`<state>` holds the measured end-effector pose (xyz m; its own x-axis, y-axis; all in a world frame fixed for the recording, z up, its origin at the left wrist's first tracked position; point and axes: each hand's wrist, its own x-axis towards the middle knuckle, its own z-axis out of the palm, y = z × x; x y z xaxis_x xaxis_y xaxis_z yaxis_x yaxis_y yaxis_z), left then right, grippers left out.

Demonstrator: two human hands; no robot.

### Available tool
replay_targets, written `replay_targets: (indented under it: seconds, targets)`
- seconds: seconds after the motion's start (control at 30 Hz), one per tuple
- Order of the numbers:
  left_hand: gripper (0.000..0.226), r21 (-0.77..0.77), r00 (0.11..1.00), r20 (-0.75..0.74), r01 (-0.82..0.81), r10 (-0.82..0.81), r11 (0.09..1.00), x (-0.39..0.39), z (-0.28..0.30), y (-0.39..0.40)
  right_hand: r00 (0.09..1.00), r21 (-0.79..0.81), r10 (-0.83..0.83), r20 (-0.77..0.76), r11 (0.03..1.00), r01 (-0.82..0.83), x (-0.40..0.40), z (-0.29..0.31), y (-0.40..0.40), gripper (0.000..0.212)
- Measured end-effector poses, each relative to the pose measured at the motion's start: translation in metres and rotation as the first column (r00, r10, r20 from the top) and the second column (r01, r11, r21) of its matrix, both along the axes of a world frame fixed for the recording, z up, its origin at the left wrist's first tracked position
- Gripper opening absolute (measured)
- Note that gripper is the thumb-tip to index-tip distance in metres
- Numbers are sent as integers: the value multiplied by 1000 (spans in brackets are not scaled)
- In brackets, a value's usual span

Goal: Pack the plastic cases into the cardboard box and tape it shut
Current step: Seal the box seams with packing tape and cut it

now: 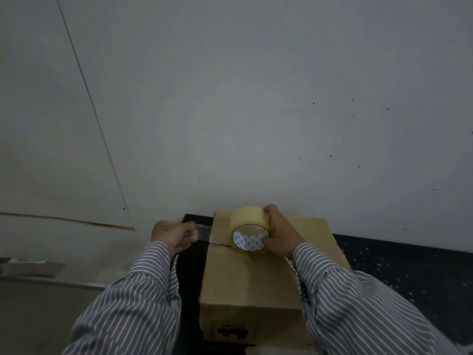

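A closed cardboard box point(245, 278) stands on a black table, its top flaps meeting in a seam across the far part. My right hand point(280, 233) grips a roll of yellowish tape point(249, 228) standing on the box top at the seam. My left hand point(174, 235) is off the box's left edge and pinches the pulled-out clear tape end point(203, 230), stretched from the roll. No plastic cases show; the box hides its inside.
The black table point(399, 267) runs right along a grey-white wall point(256, 111). A pale panel with a torn edge point(64, 219) leans at left. A low ledge point(33, 270) lies at the lower left.
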<state>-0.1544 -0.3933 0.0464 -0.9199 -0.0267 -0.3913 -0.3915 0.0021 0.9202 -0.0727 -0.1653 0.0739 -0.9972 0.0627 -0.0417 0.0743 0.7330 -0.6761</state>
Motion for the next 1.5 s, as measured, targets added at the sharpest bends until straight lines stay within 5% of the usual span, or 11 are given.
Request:
replay_targets:
  seconds: [0.3,0.83,0.97,1.5]
  targets:
    - [7,72,989,122,-98,88,993,-1,-24,-14,998,42,57,7,997,-57,-9,-3,-17,62]
    - [10,136,973,230,-45,13,990,6,-50,0,999,60,37,11,997,-38,-6,-1,-10,65]
    - [24,190,974,227,-58,14,980,11,-60,10,999,63,34,14,997,-35,-8,-2,-10,65]
    - [65,20,953,296,-77,67,997,31,-71,36,1000,58,19,-22,998,-17,-8,-7,-11,67]
